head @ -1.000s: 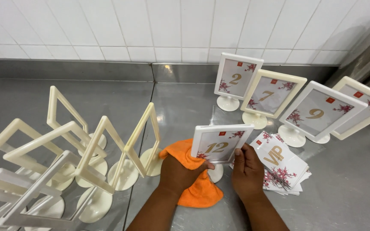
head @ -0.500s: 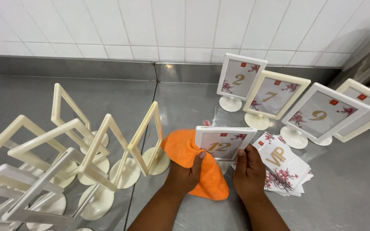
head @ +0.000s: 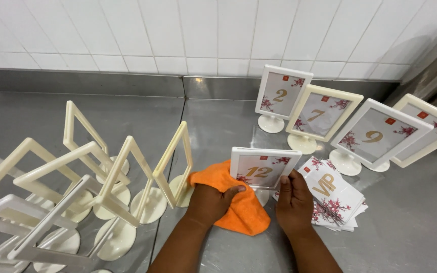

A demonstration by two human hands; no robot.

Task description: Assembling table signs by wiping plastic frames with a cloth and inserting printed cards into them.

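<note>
My left hand (head: pixel 212 201) grips an orange cloth (head: pixel 236 208) bunched on the steel counter, its thumb at the lower left corner of a cream table-number frame (head: pixel 264 169). That frame stands upright with a floral number card inside. On the frame's lower right edge rests my right hand (head: pixel 294 197), fingers up along the side. A fanned stack of floral cards (head: pixel 336 194) lies just right of that hand.
Several filled cream frames (head: pixel 324 117) on round bases stand in a row by the tiled wall at the right. Several empty cream frames (head: pixel 127 174) crowd the left of the steel counter (head: pixel 410 222). A seam splits the counter near the middle.
The view has drifted slightly. My left hand has shifted on the orange cloth beside the frame; my right hand stays on the frame's right edge.
</note>
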